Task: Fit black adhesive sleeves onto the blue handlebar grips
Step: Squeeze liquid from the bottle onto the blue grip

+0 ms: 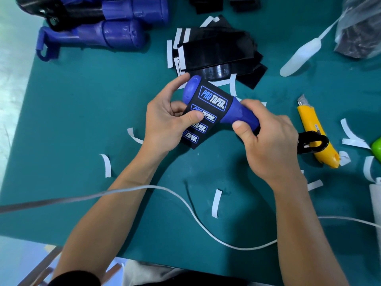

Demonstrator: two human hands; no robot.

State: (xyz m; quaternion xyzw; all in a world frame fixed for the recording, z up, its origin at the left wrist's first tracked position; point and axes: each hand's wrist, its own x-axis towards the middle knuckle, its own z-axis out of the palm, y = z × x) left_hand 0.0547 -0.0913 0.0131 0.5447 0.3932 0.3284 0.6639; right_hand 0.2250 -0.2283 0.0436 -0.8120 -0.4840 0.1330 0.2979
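Blue grip [239,112] in right hand [268,145], left hand [165,120] pressing black sleeve [206,112]

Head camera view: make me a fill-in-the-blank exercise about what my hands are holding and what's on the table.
1. The black sleeve under the left hand thumb is printed with the brand ____.
2. The right hand holds a grip coloured ____.
3. The utility knife lying to the right of both hands is ____.
Missing words: Pro Taper; blue; yellow.
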